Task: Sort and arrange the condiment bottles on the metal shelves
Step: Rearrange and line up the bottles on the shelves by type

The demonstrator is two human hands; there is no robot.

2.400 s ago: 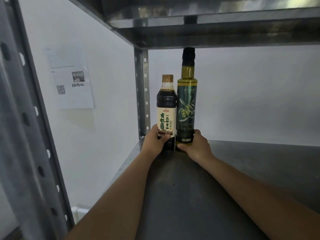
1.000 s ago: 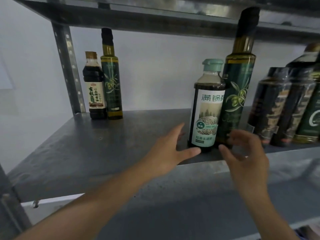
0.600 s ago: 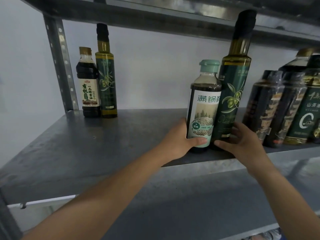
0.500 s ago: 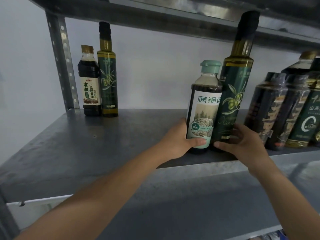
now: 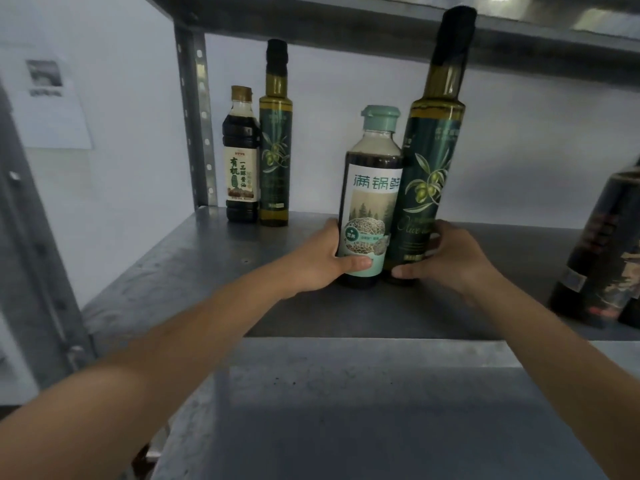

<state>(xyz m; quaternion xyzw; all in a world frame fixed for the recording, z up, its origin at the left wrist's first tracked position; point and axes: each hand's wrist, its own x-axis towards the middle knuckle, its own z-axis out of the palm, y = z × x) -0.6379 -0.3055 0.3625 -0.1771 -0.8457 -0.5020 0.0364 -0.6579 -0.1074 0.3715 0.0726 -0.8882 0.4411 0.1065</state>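
The left hand [image 5: 322,261] curls round the lower part of a teal-capped sauce bottle [image 5: 372,202], thumb across its label, and the right hand [image 5: 450,258] grips the base of a tall olive oil bottle [image 5: 433,161] touching it on the right. Both stand upright near the middle of the metal shelf [image 5: 207,258]. In the back-left corner, beside the perforated post [image 5: 195,116], a soy sauce bottle [image 5: 242,157] and a second olive oil bottle [image 5: 275,140] stand side by side. Dark wrapped bottles [image 5: 602,251] sit at the right edge

Head view, close, facing shelf [image 5: 214,271]
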